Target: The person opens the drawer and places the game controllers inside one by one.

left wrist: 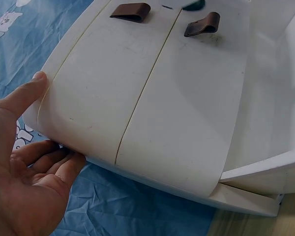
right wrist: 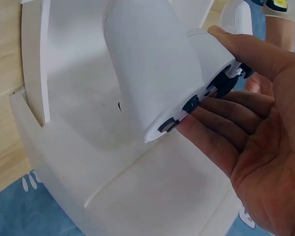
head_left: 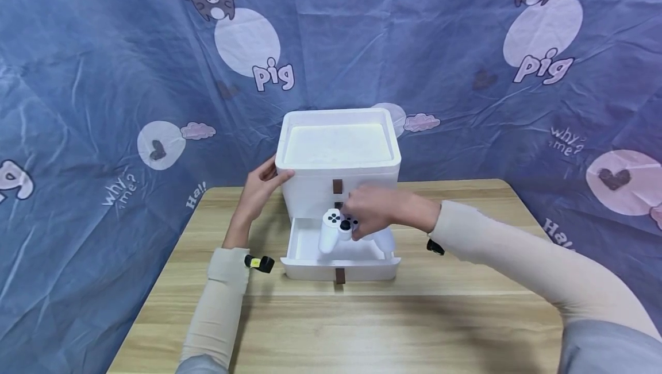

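A white game controller [head_left: 329, 234] with black buttons and sticks is held in my right hand [head_left: 373, 208], over the pulled-out bottom drawer [head_left: 310, 271] of a white drawer cabinet [head_left: 310, 193]. In the right wrist view, the thumb and fingers pinch the controller [right wrist: 147, 64] by its middle, and its grips point down into the drawer. My left hand [head_left: 258, 193] holds the cabinet's upper left corner. In the left wrist view, its thumb [left wrist: 32, 91] presses the front edge while the other fingers curl against the side.
The cabinet stands at the back of a wooden table [head_left: 331, 328], close to a blue printed cloth [head_left: 336, 35]. A shallow recess [head_left: 338, 143] forms the cabinet's top. Brown pull tabs [left wrist: 132, 12] stick out from the drawer fronts. Black straps [head_left: 260, 263] circle both wrists.
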Available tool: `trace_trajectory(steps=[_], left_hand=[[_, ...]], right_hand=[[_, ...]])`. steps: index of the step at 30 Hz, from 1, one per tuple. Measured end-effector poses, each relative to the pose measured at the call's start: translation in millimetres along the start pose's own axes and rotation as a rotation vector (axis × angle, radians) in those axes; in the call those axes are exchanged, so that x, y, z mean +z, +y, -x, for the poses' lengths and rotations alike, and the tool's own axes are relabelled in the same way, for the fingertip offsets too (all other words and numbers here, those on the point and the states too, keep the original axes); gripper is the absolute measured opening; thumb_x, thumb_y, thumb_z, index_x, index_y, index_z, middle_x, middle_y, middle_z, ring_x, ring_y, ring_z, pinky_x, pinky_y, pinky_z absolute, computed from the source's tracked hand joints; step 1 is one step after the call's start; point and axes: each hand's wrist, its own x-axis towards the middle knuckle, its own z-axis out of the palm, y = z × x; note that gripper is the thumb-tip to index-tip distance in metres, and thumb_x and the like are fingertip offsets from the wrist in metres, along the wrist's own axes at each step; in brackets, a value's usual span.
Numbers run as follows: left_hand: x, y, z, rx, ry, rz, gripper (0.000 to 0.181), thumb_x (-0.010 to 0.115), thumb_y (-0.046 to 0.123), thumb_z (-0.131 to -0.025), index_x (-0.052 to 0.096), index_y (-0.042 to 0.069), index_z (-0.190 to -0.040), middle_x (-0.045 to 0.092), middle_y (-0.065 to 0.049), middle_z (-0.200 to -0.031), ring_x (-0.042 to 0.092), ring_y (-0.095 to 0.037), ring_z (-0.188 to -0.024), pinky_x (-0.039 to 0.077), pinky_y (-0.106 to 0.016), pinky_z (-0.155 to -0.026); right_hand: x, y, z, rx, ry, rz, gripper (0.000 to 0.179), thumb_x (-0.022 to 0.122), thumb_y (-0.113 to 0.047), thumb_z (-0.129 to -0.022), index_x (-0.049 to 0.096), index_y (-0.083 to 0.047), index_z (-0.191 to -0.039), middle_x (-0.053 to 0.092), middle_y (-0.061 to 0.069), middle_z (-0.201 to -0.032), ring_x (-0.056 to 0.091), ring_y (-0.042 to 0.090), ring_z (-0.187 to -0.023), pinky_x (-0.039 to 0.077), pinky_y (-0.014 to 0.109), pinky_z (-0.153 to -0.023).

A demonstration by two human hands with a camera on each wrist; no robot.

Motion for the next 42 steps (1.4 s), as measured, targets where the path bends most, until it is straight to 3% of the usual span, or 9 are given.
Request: trace_trajectory(steps=[8, 18, 24, 31, 42], left_hand=[[-0.1, 0.7, 0.6, 0.007, -0.003, -0.003, 0.085, 0.084, 0.04, -0.093, 0.043, 0.019, -0.164, 0.041, -0.006, -0.171, 0.039, -0.023, -0.159, 0.041, -0.042, -0.127], [0.7, 3.3, 2.0, -0.003, -0.002, -0.001, 0.085, 0.084, 0.041, -0.094, 0.043, 0.019, -0.165, 0.041, -0.006, -0.171, 0.04, -0.023, -0.158, 0.041, -0.041, -0.126], [0.5, 1.9, 1.3, 0.006, -0.001, -0.004, 0.085, 0.084, 0.04, -0.094, 0.042, 0.018, -0.165, 0.041, -0.007, -0.171, 0.04, -0.023, -0.158, 0.041, -0.041, -0.126], [-0.1, 1.4, 1.2, 0.007, -0.002, 0.0, 0.085, 0.084, 0.04, -0.094, 0.043, 0.018, -0.164, 0.04, -0.006, -0.171, 0.039, -0.023, -0.159, 0.04, -0.042, -0.127], [0.3, 1.3, 1.8, 0.0, 0.004, -0.007, 0.086, 0.085, 0.042, -0.093, 0.043, 0.018, -0.164, 0.041, -0.008, -0.171, 0.04, -0.024, -0.158, 0.041, -0.042, -0.126]], right_hand=[[14.0, -1.7, -14.8, 0.006, -0.018, 0.006, 0.03, 0.091, -0.04, -0.08, 0.075, -0.016, -0.086, 0.065, -0.009, -0.071, 0.052, 0.009, -0.061, 0.044, 0.028, -0.057], [29.2, -0.7, -26.4, 0.053, -0.062, -0.024, 0.031, 0.091, -0.037, -0.083, 0.08, -0.012, -0.096, 0.07, -0.006, -0.076, 0.055, 0.009, -0.062, 0.042, 0.023, -0.055], [42.7, 2.1, -34.2, 0.05, -0.055, -0.023, 0.028, 0.092, -0.034, -0.081, 0.079, -0.012, -0.092, 0.073, -0.002, -0.079, 0.058, 0.009, -0.063, 0.046, 0.023, -0.055], [52.8, 1.4, -42.3, 0.09, -0.104, -0.045, 0.03, 0.092, -0.034, -0.083, 0.081, -0.011, -0.099, 0.077, 0.0, -0.085, 0.064, 0.009, -0.068, 0.053, 0.024, -0.06], [62.1, -1.8, -52.5, 0.11, -0.153, -0.019, 0.033, 0.091, -0.035, -0.085, 0.08, -0.01, -0.103, 0.078, 0.001, -0.089, 0.064, 0.008, -0.071, 0.054, 0.023, -0.063]])
